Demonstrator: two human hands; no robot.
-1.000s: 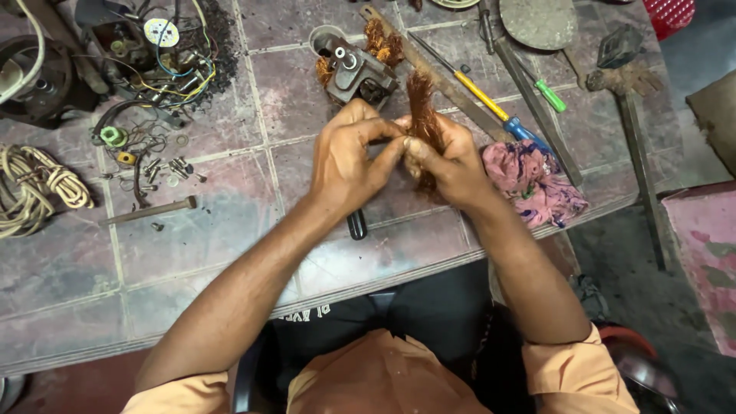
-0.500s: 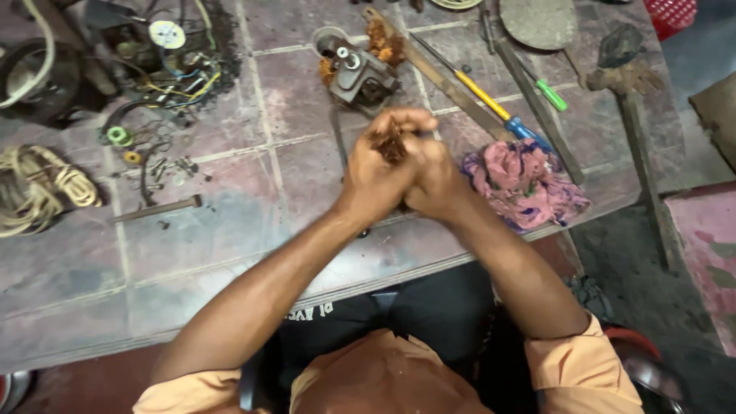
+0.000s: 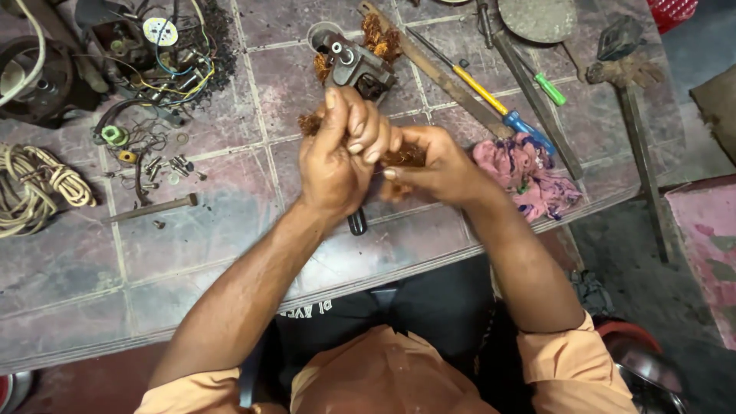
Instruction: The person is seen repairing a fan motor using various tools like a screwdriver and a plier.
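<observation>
We work over the tiled tabletop (image 3: pixel 230 230), a metal motor part (image 3: pixel 356 65) lying just beyond our hands and a crumpled pink rag (image 3: pixel 529 180) to the right. Left hand (image 3: pixel 337 157) is fisted tight around a tuft of copper wire strands (image 3: pixel 402 159); right hand (image 3: pixel 437 165) pinches the other end. Best, we judge, to keep the bundle taut and twist evenly, so no loose strands fray.

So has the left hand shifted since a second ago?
Yes. The left hand now sits higher, nearer the grey metal part, clenched around the copper wire bundle.
</observation>
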